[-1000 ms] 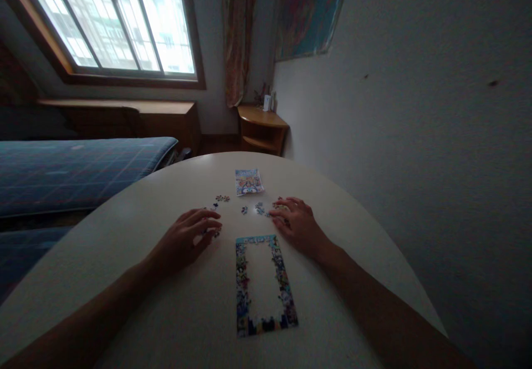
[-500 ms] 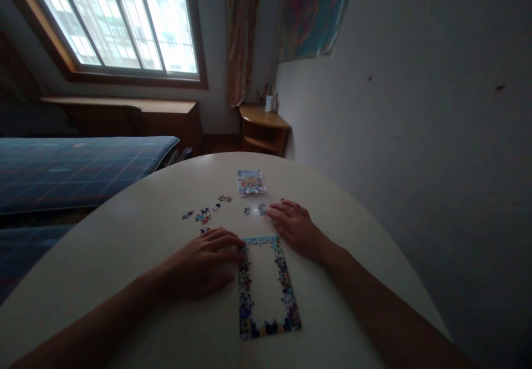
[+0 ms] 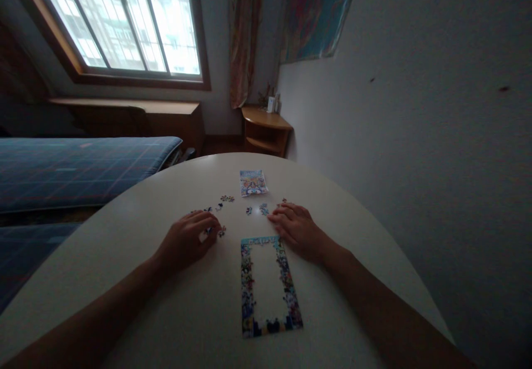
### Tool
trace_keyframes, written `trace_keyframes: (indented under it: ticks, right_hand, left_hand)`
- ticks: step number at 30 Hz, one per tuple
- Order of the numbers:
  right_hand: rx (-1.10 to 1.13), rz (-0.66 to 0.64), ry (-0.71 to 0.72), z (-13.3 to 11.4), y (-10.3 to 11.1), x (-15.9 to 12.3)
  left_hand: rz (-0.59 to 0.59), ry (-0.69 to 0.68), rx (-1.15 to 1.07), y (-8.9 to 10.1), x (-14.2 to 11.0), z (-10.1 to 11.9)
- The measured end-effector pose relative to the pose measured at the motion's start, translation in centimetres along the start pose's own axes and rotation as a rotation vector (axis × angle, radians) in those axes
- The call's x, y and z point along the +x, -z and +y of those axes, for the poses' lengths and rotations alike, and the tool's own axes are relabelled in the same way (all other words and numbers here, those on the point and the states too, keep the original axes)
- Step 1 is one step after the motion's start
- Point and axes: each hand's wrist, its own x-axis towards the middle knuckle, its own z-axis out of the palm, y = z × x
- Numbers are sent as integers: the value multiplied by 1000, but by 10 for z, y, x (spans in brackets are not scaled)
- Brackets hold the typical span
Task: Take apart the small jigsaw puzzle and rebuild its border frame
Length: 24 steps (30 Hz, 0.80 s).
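A jigsaw frame of joined puzzle pieces [image 3: 247, 291] lies on the white round table [image 3: 183, 313], with bare tabletop showing inside its border. To its upper left, my left hand [image 3: 189, 236] is curled, thumb and fingertips drawn together among loose pieces; what is between them is hidden. A loose puzzle piece [image 3: 222, 230] shows just beyond those fingertips. My right hand [image 3: 297, 227] rests palm down above the frame's upper right corner, fingers stretched out. Its fingertips lie close to a small cluster of bluish pieces [image 3: 264, 209]. Another single piece [image 3: 249, 210] sits left of that cluster.
A printed picture sheet [image 3: 253, 183] lies toward the table's far side. More loose pieces [image 3: 227, 198] are left of it. Beyond the table stand a plaid mattress [image 3: 83, 164] at left and a wooden corner shelf [image 3: 266, 117]. A wall [image 3: 394, 153] runs along the right.
My left hand moved right to the frame's upper left edge, then back up and left to the loose pieces, its fingers curling. My right hand stays nearly in place, its fingers shifting slightly.
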Motion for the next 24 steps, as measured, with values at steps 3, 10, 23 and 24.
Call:
trace_keyframes:
  ticks: [3,10,23,24]
  right_hand:
    - [7,8,-25,3,0,-2]
    - [-9,48,-104,12,0,-4]
    - [127,147,-262,19,0,0]
    - [131,162,-273,20,-1,0]
  left_hand:
    - [46,365,86,9,0,-26]
    - [11,658,63,23,-2,-50]
    - [-136,699,190,30,-8,-49]
    - [-141,675,193,28,-8,-49]
